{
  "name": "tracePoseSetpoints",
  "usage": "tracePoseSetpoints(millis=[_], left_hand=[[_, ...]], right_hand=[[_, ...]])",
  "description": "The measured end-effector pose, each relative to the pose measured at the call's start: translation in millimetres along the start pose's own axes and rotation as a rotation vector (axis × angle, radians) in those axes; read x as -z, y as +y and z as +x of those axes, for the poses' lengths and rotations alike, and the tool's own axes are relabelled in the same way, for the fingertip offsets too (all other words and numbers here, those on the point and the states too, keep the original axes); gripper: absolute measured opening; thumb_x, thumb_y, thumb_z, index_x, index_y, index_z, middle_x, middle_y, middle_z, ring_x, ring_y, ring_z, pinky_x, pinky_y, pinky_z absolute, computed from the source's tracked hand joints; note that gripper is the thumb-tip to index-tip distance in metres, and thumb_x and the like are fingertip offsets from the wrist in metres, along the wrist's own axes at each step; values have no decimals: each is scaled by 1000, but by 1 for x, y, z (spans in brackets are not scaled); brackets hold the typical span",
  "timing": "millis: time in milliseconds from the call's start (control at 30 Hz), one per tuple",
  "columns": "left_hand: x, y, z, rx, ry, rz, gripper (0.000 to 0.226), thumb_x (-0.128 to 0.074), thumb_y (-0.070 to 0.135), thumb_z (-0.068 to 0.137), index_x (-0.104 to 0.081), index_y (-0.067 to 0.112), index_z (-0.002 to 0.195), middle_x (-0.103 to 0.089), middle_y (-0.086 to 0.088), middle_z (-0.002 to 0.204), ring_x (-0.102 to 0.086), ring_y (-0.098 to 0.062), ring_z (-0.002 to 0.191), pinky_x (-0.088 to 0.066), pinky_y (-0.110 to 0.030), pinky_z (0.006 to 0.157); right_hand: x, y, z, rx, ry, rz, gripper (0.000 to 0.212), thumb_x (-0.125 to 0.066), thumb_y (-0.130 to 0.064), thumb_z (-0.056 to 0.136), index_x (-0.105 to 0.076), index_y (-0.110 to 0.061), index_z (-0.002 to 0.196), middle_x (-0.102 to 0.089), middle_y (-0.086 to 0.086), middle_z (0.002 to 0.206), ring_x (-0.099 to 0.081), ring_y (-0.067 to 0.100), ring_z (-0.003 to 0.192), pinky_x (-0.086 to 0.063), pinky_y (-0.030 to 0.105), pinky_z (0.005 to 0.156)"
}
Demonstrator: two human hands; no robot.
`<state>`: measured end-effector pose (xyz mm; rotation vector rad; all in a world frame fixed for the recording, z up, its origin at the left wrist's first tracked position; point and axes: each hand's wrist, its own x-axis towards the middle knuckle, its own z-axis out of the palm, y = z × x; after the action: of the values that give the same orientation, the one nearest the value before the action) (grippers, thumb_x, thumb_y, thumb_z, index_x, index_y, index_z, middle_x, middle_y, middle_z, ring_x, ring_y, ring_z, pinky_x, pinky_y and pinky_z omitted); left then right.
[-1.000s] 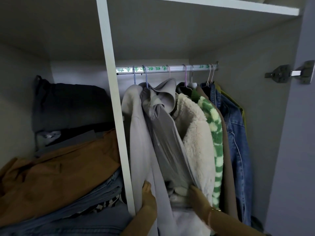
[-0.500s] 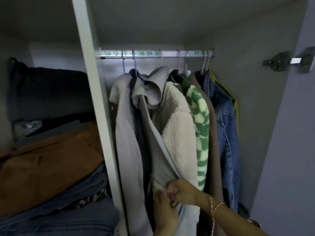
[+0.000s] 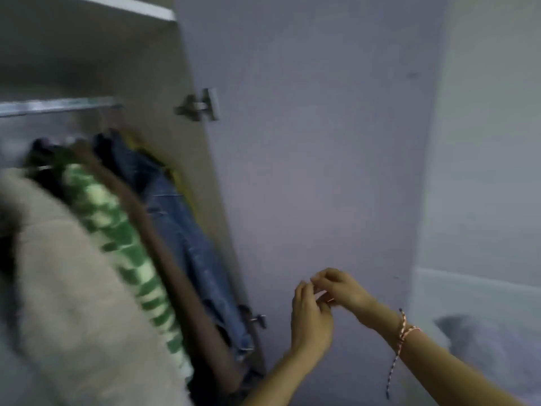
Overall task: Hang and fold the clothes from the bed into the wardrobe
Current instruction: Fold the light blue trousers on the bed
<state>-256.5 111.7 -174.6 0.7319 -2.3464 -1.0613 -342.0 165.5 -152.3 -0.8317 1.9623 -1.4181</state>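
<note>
The view is blurred by motion. Hanging clothes fill the left: a cream fleece jacket (image 3: 73,273), a green and white checked garment (image 3: 117,224), a brown coat (image 3: 164,253) and a denim jacket (image 3: 181,224) under the rail (image 3: 58,106). My left hand (image 3: 310,317) and my right hand (image 3: 339,288) are out of the wardrobe, held together in front of the open door (image 3: 322,142), fingertips touching. No garment is in either hand. Whether something small sits between the fingers is too blurred to tell. A braided cord is tied on my right wrist.
The open wardrobe door carries a hinge (image 3: 202,106) near the top and another (image 3: 256,317) lower down. A pale wall (image 3: 491,142) lies to the right, with a dark blurred shape (image 3: 468,332) low down beside my right forearm.
My head has turned right, so the clothes slid to the left of the view. Both hands let go of the grey garment and came out to the right, in front of the door.
</note>
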Motion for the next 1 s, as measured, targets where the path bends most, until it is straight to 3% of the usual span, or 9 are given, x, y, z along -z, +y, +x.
tracePoseSetpoints(millis=[100, 267, 400, 567, 633, 700, 767, 900, 1000], left_hand=[[-72, 58, -23, -51, -247, -43, 35, -41, 10, 96, -42, 13, 131, -40, -1, 138, -42, -15, 126, -35, -19, 96], [-178, 141, -80, -207, -610, -21, 32, -43, 9, 94, -52, 8, 125, -51, 1, 128, -49, -19, 120, -35, -14, 86], [-252, 181, -134, -322, -873, 85, 31, -47, 10, 92, -56, 5, 121, -58, -10, 127, -54, -22, 116, -37, -21, 92], [-328, 207, -226, -495, -1280, 257, 29, -47, 13, 92, -57, 8, 118, -58, -9, 121, -55, -23, 107, -41, -23, 82], [-350, 214, -259, -523, -1415, 317, 17, -46, 13, 92, -60, 13, 101, -59, -9, 100, -55, -24, 87, -37, -23, 68], [-372, 219, -291, -567, -1538, 367, 21, -43, 10, 92, -48, 20, 74, -43, -5, 74, -41, -17, 61, -29, -26, 55], [-393, 218, -319, -642, -1653, 425, 29, -41, 7, 90, -36, 22, 65, -30, -2, 66, -26, -12, 54, -22, -23, 46], [-428, 208, -353, -775, -1782, 534, 25, -40, 3, 89, -36, 16, 68, -24, -1, 61, -20, -12, 50, -18, -17, 40], [-457, 192, -365, -856, -1862, 613, 17, -43, 6, 88, -46, 10, 73, -37, -4, 62, -34, -13, 53, -27, -20, 48]], right_hand=[[96, 43, -65, -85, 250, 57, 15, -51, -14, 96, -58, -1, 100, -63, 3, 77, -60, 15, 64, -49, 29, 68], [216, 104, -206, -216, 631, 154, 9, -50, -14, 96, -56, -8, 93, -66, 7, 82, -61, 13, 58, -47, 19, 54], [273, 166, -339, -372, 939, 225, 11, -50, -14, 96, -57, -5, 96, -65, 6, 80, -61, 13, 57, -48, 19, 52], [248, 250, -528, -601, 1426, 509, 14, -49, -7, 96, -54, -1, 108, -59, 8, 76, -56, 16, 53, -45, 16, 41], [224, 268, -581, -663, 1605, 588, 9, -47, -4, 96, -54, -2, 102, -57, 10, 74, -53, 17, 54, -43, 14, 38], [198, 279, -620, -726, 1729, 655, 10, -46, -4, 96, -55, -4, 91, -55, 9, 71, -54, 14, 47, -41, 13, 36], [171, 293, -643, -808, 1818, 728, 15, -46, -6, 96, -54, -9, 83, -55, 7, 69, -52, 5, 34, -38, 12, 35], [126, 324, -650, -927, 1932, 845, 17, -47, -8, 96, -53, -13, 81, -57, 5, 69, -50, 1, 31, -37, 10, 33], [102, 349, -634, -1040, 1937, 850, 18, -46, -5, 94, -54, -12, 80, -57, 6, 69, -52, 7, 38, -36, 12, 34]])
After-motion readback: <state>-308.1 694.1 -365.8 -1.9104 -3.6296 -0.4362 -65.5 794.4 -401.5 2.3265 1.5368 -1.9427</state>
